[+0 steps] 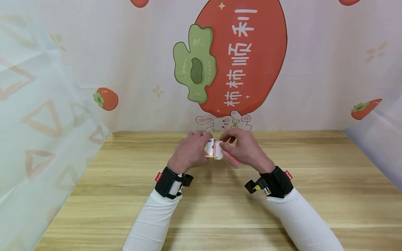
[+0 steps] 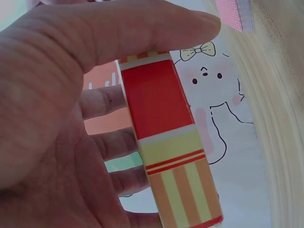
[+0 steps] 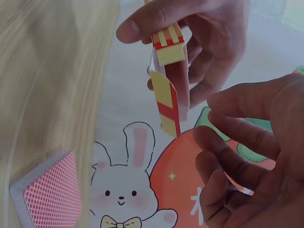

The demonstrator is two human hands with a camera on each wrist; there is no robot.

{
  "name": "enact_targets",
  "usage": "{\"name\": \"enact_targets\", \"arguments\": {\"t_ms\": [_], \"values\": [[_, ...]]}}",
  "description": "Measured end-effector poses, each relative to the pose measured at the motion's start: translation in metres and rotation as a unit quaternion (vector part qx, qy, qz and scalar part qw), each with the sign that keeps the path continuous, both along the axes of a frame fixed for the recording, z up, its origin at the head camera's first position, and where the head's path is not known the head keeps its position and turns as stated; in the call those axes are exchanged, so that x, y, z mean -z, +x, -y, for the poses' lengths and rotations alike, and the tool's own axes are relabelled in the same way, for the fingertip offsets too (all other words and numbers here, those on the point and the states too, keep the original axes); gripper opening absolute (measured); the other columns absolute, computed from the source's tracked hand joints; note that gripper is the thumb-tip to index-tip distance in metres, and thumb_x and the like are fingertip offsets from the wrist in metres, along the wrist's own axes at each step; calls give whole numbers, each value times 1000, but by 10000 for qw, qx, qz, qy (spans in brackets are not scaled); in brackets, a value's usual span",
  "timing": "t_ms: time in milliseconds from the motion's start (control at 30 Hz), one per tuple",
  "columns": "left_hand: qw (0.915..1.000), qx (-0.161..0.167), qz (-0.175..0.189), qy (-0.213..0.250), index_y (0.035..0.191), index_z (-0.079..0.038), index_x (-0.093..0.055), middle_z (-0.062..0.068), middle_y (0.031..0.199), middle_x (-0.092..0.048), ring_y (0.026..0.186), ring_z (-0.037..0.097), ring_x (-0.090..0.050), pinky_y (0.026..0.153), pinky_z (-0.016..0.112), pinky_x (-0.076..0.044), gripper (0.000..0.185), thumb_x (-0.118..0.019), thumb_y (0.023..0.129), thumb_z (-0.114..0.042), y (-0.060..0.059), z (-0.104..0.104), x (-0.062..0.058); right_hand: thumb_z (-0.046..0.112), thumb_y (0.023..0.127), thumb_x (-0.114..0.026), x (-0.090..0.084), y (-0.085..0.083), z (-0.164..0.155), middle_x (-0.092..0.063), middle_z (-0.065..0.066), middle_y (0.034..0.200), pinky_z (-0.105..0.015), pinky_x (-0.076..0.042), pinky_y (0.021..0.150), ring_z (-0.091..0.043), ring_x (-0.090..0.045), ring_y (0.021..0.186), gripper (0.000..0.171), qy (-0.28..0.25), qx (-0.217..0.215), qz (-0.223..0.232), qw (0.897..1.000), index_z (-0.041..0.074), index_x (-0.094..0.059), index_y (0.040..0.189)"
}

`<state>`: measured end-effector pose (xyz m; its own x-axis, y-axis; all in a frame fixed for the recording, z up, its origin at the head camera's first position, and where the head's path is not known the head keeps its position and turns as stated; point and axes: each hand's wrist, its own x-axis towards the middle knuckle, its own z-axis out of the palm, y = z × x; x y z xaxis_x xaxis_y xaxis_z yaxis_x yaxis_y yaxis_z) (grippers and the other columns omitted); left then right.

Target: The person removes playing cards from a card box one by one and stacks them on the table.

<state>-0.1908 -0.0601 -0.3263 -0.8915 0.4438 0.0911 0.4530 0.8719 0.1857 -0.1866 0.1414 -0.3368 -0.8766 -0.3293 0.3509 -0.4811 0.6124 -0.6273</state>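
My left hand [image 1: 190, 152] grips a playing card box [image 2: 159, 102] between the thumb and the other fingers. The box has red, yellow and orange-striped sides in the left wrist view. Its end flap [image 3: 166, 102] stands folded out in the right wrist view, and the inside looks hollow. Just beside that end is my right hand [image 3: 256, 152], its fingers loosely bent with nothing between them and apart from the flap. A deck of playing cards [image 3: 52, 192], with a red lattice back, lies on the table close to the right hand.
The wooden table [image 1: 220, 212] ends at a back edge just beyond the hands. Behind it hangs a pale cloth [image 1: 135, 66] printed with fruit, a rabbit and white characters. Another patterned cloth [image 1: 41, 115] borders the left side. Each wrist wears a black strap [image 1: 276, 182] with a camera.
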Motion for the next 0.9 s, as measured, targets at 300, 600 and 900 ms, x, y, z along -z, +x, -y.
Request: {"name": "enact_targets", "arguments": {"t_ms": [300, 600, 900], "values": [[9994, 208, -264, 103, 134, -16, -58, 9, 117, -61, 100, 29, -54, 70, 44, -54, 69, -89, 72, -22, 1, 0, 3, 14, 89, -78, 6, -1, 9, -68, 1, 84, -31, -49, 64, -17, -58, 73, 6, 67, -278, 375, 9989, 9, -74, 92], [9988, 332, -348, 131, 133, -16, -58, 8, 117, -61, 101, 28, -54, 71, 43, -55, 67, -89, 74, -23, 3, -4, 2, 17, 88, -79, 12, -2, 11, -67, -1, 77, -32, -51, 63, -16, -61, 68, 13, -298, 174, 910, 9953, 8, -70, 83], [9985, 378, -374, 105, 133, -16, -59, 9, 118, -61, 103, 29, -53, 73, 45, -55, 67, -89, 73, -24, 4, -7, 1, 16, 86, -81, 12, -3, 11, -69, -4, 79, -30, -53, 65, -17, -65, 71, 15, -444, 500, 1349, 9886, 5, -70, 86]]}}
